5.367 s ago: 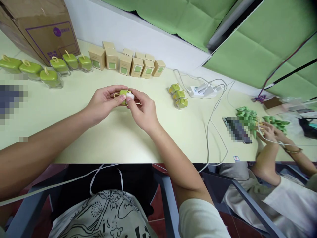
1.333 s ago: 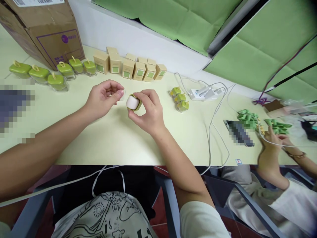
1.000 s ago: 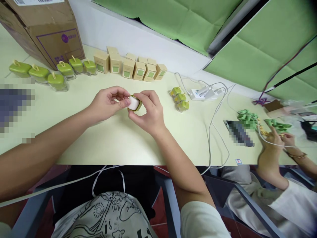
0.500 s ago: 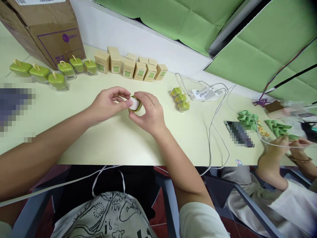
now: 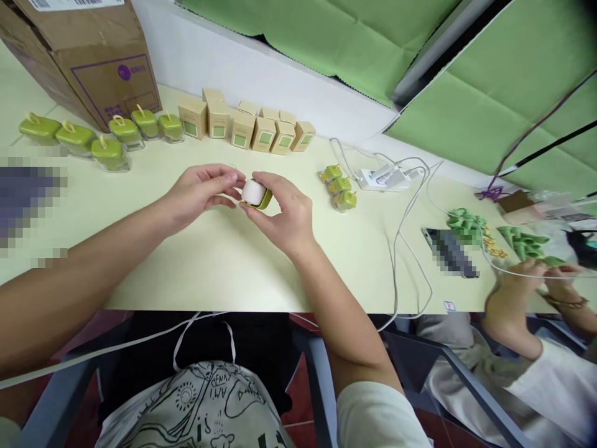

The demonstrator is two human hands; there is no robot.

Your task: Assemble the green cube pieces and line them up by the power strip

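Observation:
My right hand (image 5: 284,214) grips a small green lid (image 5: 267,198) by its edges, fingers above and thumb below. A rounded white piece (image 5: 252,193) sits in the lid and faces left. My left hand (image 5: 208,193) is just to the left, its fingers parted and the fingertips close to the white piece. Whether they touch it I cannot tell. Past my left hand stand several clear jars with green lids (image 5: 111,153) and yellow loops. To the right of my right hand is a group of three smaller green-lidded jars (image 5: 339,185).
Small kraft boxes (image 5: 242,129) line the wall beside a large cardboard box (image 5: 102,68). A power strip (image 5: 373,179) with white cables (image 5: 401,230) lies to the right. Further right are a phone (image 5: 450,252), green pieces (image 5: 466,224) and a co-worker's hands (image 5: 532,274).
My left thumb has come off the white piece and drawn back towards my left fingers. More of the white piece shows now. My right hand keeps its grip on the lid.

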